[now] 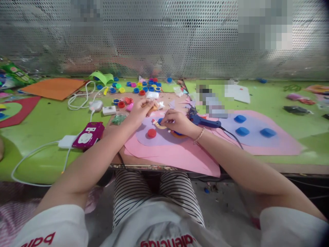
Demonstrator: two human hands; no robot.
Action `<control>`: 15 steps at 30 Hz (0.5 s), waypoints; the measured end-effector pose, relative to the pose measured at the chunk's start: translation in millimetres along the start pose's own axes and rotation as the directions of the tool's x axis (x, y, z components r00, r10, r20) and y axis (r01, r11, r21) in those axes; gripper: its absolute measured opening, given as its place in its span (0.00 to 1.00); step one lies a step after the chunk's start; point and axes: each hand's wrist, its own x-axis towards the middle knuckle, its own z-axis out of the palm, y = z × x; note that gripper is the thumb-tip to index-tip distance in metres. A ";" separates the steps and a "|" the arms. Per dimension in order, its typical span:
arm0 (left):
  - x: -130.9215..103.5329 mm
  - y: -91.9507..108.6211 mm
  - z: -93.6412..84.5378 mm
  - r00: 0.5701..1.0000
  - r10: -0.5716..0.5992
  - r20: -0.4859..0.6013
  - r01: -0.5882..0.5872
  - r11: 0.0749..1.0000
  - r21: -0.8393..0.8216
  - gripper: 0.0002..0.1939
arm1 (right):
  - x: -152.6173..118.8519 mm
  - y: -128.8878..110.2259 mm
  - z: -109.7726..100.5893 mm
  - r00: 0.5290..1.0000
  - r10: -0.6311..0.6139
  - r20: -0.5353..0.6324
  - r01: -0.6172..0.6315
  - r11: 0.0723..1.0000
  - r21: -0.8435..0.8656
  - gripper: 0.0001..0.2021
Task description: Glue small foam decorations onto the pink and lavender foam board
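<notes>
Layered pink paper (164,152) with a lilac sheet (141,134) on top lies in front of me. A red cap (151,133) sits on the lilac sheet. My right hand (176,121) is over it, fingers pinched at a small cream-coloured curved piece (160,126) with a red end, beside a partly covered blue cap. My left hand (145,109) is just beyond the sheet's upper left, its fingers closed at a small orange-brown item (155,107) too small to name. A blue glue gun (205,121) lies right of my right hand.
Many coloured caps (142,90) lie at the back. A magenta power box (88,136) with white cables is at the left, near orange paper (52,88). Another pink sheet (289,145) at the right holds three blue caps (242,131). A perforated metal panel (164,41) stands behind.
</notes>
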 end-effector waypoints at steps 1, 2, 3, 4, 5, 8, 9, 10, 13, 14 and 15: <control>0.1 -0.5 -0.2 1.000 0.005 0.003 -0.005 1.000 0.000 0.15 | 0.6 0.7 0.8 1.000 0.020 0.004 -0.021 1.000 0.008 0.06; 0.1 -1.0 -0.4 1.000 0.011 0.007 -0.011 1.000 -0.002 0.15 | 1.2 1.4 1.8 0.999 0.033 0.006 -0.033 0.999 0.009 0.06; 0.2 -1.4 -0.6 1.000 0.017 0.010 -0.017 1.000 -0.006 0.15 | 1.6 2.2 2.7 0.999 0.038 0.009 -0.038 0.999 0.007 0.06; 0.2 -1.7 -0.7 1.000 0.022 0.012 -0.021 1.000 -0.008 0.15 | 1.9 3.0 3.7 0.999 0.038 0.012 -0.038 0.999 0.003 0.06; 0.1 -1.8 -0.7 1.000 0.022 0.012 -0.022 1.000 -0.008 0.15 | 2.1 4.0 4.5 0.999 0.034 0.018 -0.034 0.999 -0.003 0.06; -0.1 -1.7 -0.5 1.000 0.013 0.003 -0.013 1.000 -0.002 0.14 | 2.5 7.0 6.0 0.999 0.022 0.040 -0.021 1.000 -0.022 0.06; -0.1 -1.6 -0.4 1.000 0.011 0.002 -0.011 1.000 -0.001 0.14 | 2.6 7.9 6.2 0.999 0.021 0.048 -0.020 0.999 -0.026 0.06; -0.1 -1.5 -0.2 1.000 0.012 0.001 -0.012 1.000 -0.001 0.15 | 2.6 8.7 6.4 0.998 0.023 0.055 -0.021 0.999 -0.028 0.06; -0.1 -1.4 0.1 1.000 0.019 0.002 -0.019 1.000 -0.007 0.16 | 2.7 9.4 6.6 0.996 0.039 0.078 -0.037 0.999 -0.027 0.06; -0.1 -1.4 0.1 1.000 0.021 0.004 -0.021 1.000 -0.010 0.16 | 2.6 9.0 6.6 0.995 0.044 0.085 -0.042 0.999 -0.024 0.06; -0.2 -1.3 0.1 1.000 0.024 0.005 -0.024 1.000 -0.013 0.16 | 2.5 8.4 6.4 0.995 0.046 0.088 -0.044 0.999 -0.022 0.06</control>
